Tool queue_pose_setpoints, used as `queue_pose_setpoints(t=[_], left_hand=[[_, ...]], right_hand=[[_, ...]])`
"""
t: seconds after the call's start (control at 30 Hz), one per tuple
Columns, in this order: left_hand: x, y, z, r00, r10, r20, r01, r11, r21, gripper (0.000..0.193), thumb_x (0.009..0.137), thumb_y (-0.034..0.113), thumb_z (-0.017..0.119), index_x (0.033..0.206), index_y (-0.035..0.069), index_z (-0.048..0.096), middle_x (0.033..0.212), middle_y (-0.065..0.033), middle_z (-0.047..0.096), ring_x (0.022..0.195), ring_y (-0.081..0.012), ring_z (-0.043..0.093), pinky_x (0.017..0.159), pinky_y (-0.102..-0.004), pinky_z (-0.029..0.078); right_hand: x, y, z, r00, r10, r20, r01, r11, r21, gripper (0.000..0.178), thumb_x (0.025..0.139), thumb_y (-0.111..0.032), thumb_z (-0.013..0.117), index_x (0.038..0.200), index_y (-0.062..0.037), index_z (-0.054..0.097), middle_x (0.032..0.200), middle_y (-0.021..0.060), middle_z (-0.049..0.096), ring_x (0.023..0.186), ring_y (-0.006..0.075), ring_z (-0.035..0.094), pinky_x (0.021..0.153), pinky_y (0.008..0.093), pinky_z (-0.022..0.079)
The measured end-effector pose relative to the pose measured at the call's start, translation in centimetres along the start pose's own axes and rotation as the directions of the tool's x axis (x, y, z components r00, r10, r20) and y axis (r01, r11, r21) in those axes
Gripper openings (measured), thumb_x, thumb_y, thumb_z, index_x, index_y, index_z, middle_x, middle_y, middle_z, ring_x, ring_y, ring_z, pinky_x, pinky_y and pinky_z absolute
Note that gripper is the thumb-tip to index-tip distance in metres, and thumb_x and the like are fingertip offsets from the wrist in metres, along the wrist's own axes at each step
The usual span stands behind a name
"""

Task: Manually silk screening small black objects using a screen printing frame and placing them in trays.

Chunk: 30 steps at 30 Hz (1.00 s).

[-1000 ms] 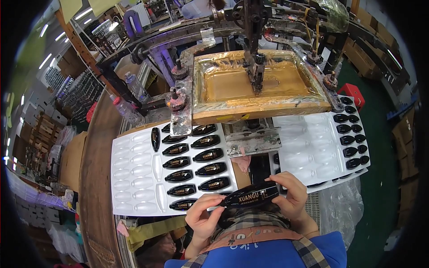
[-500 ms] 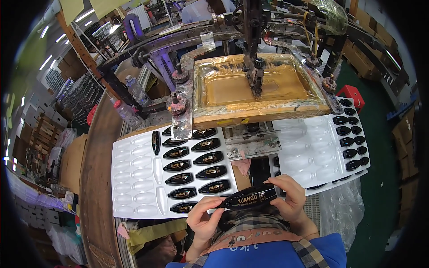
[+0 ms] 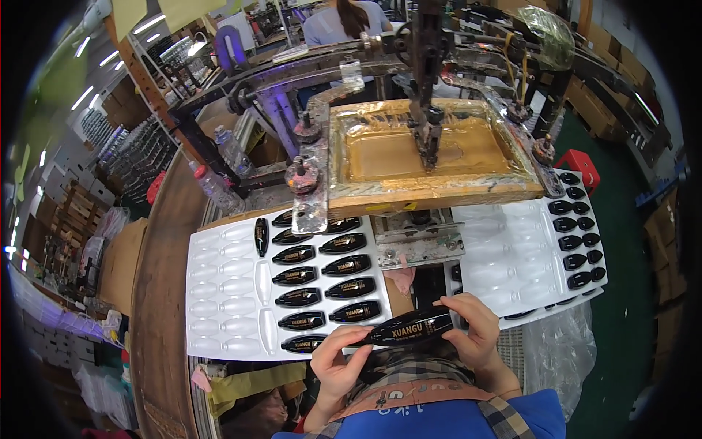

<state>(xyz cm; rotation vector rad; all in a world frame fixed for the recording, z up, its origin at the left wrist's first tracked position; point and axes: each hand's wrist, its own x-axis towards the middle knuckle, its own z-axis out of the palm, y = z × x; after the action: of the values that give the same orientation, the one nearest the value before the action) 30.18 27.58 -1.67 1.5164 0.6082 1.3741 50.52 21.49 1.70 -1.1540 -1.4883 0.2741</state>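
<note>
A glossy black bottle-shaped piece (image 3: pixel 406 331) with gold lettering lies level between my two hands, close to my body. My left hand (image 3: pixel 338 366) pinches its narrow left end between thumb and fingers. At the wider right end, my right hand (image 3: pixel 474 331) grips it with thumb below and fingers above. Just left of it, a white moulded tray (image 3: pixel 227 293) carries rows of similar black pieces with gold print, beside many vacant hollows. To the right, another white tray (image 3: pixel 504 256) has more black pieces along its right side.
A screen-printing frame (image 3: pixel 439 192) with gold ink stands ahead, under a dark machine arm (image 3: pixel 426 80). A metal fixture (image 3: pixel 417 245) sits below it. Plastic bottles (image 3: pixel 216 186) stand at left, a red stool (image 3: pixel 579 168) at right. Another person (image 3: pixel 344 22) is at the far side.
The view has tilted slightly, so the machine and trays appear a little lower and further right. Both hands keep the black piece in nearly the same pose.
</note>
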Motion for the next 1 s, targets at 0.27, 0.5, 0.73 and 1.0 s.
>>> queue_pose_setpoints(t=[0.27,0.5,0.73,1.0], left_hand=[[0.1,-1.7,-5.8,0.995,-0.017,-0.096,0.051,0.930,0.363,0.014,0.070,-0.004,0.063,0.084,-0.002,0.060,0.087,-0.0119,0.063,0.080,-0.0203,0.060,0.073,-0.0275,0.047],[1.6,-6.4,-16.4,0.767,0.128,-0.629,0.344,0.746,0.571,0.011,0.078,0.005,0.060,0.085,-0.004,0.059,0.076,-0.0093,0.061,0.070,-0.0149,0.056,0.067,-0.0267,0.044],[1.8,-10.6,-17.1,0.820,0.092,-0.565,0.409,0.597,0.690,0.009,0.073,0.006,0.061,0.076,-0.001,0.057,0.076,-0.0139,0.057,0.076,-0.0285,0.053,0.070,-0.0357,0.041],[0.3,-9.3,-17.6,0.899,0.111,-0.423,0.314,0.510,0.801,0.012,0.070,0.001,0.059,0.082,-0.001,0.058,0.084,-0.0148,0.056,0.092,-0.0315,0.048,0.083,-0.0394,0.037]], right_hand=[[-1.1,0.6,-0.7,0.998,0.060,-0.009,-0.060,0.990,-0.128,0.031,0.070,-0.005,0.062,0.099,0.0059,0.057,0.092,0.0176,0.061,0.084,0.0290,0.059,0.075,0.0329,0.046],[-2.5,1.5,-2.5,0.964,0.243,-0.111,-0.263,0.937,-0.228,0.023,0.079,0.001,0.046,0.099,0.0050,0.056,0.090,0.0148,0.059,0.084,0.0220,0.057,0.078,0.0299,0.043],[-2.0,1.1,-1.8,0.973,0.209,-0.094,-0.226,0.946,-0.232,0.016,0.079,0.002,0.048,0.090,0.0044,0.059,0.083,0.0144,0.061,0.077,0.0236,0.059,0.071,0.0294,0.045],[-2.5,1.0,-0.7,0.974,0.223,-0.037,-0.226,0.952,-0.208,0.014,0.079,0.001,0.049,0.086,0.0043,0.060,0.079,0.0139,0.061,0.072,0.0223,0.059,0.067,0.0278,0.045]])
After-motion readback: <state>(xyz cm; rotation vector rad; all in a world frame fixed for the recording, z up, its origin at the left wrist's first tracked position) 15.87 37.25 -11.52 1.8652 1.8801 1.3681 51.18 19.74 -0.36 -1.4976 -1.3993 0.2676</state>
